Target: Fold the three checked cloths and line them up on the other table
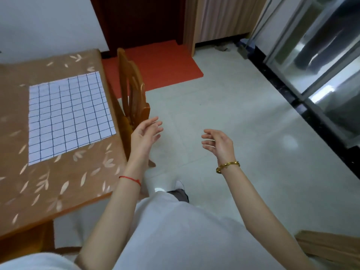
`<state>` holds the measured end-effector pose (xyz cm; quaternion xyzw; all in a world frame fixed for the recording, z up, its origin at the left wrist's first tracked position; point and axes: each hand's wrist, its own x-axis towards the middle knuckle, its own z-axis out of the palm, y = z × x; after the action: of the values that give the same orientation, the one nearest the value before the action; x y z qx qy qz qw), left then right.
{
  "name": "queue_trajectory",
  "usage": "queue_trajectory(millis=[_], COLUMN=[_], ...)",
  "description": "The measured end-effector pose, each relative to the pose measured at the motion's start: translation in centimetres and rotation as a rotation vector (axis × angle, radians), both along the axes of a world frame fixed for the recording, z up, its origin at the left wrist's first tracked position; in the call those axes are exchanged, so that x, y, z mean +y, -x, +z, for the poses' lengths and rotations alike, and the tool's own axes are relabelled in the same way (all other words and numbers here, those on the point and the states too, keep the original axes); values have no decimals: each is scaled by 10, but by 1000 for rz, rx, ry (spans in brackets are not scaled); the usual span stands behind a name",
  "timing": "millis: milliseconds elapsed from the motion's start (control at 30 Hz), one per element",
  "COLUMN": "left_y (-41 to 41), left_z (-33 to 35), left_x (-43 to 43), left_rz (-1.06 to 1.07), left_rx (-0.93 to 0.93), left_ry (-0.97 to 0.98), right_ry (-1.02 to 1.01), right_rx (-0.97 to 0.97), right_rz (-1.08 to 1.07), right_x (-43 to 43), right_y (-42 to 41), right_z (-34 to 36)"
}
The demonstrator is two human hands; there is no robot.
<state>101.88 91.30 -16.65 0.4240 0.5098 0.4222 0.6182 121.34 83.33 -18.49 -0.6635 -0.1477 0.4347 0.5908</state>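
You are standing in a home, in what looks like a dining or living room. At the left of the frame a wooden table (58, 182) wears a brown cover printed with pale leaves, and a carved wooden chair (134, 98) stands close against its right edge. The floor (233, 114) is pale, glossy tile. At upper centre a red mat (161, 63) lies before a dark wooden door (140, 22), a pleated beige curtain (218, 16) hangs to its right, and metal-framed glass sliding doors (311, 55) run down the right side

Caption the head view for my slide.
Left hand and right hand open, empty; one checked cloth lies flat on the table.
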Motion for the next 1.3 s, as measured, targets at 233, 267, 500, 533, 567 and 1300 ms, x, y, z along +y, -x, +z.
queue_trajectory(millis=[233,267,500,533,567,1300], left_y=[-39,-40,-38,-38,-38,-112], left_z=[20,22,27,27,27,28], left_x=[104,117,184,193,202,356], left_rz=[68,88,279,310,345,1143], left_rx=[-26,-32,-66,-66,-63,-40], left_ry=[-51,-55,-20,-20,-21,-26], right_ry=[-12,-19,-23,-27,-30,-48], right_rx=[15,13,-4,-4,-3,-42], right_rz=[118,141,305,334,368,1204], right_x=[124,142,248,264,281,597], right_y=[-34,-37,-54,-54,-54,-65], right_z=[11,12,15,14,14,23])
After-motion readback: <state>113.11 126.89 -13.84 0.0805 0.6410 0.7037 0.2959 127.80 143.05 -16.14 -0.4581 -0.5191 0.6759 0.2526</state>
